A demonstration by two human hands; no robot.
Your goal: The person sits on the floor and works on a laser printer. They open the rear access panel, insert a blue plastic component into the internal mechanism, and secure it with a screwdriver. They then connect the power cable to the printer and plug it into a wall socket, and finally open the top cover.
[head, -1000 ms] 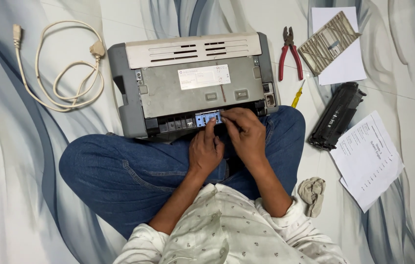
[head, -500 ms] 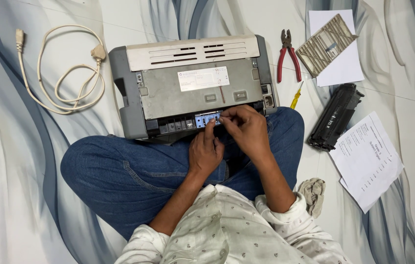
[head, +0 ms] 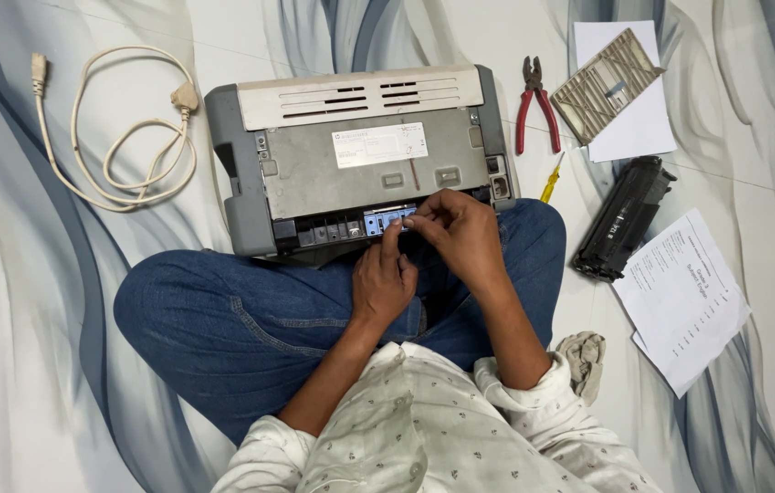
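A grey and beige printer [head: 360, 155] lies on its side on the floor against my crossed legs in blue jeans. Its open rear slot shows a small blue part [head: 386, 219]. My left hand [head: 384, 278] reaches up with a finger touching that blue part. My right hand [head: 459, 233] sits right beside it at the slot, fingertips pinched at the blue part. What the fingertips hold is hidden.
A coiled cream power cable [head: 114, 137] lies left of the printer. To the right are red-handled pliers [head: 538, 110], a yellow screwdriver [head: 551, 178], a beige slatted panel [head: 605, 84] on white paper, a black toner cartridge [head: 623, 219], a printed sheet [head: 684, 297] and a cloth [head: 581, 354].
Both hands stay at the printer's slot; the fingers have shifted slightly around the blue part. The printer has not moved.
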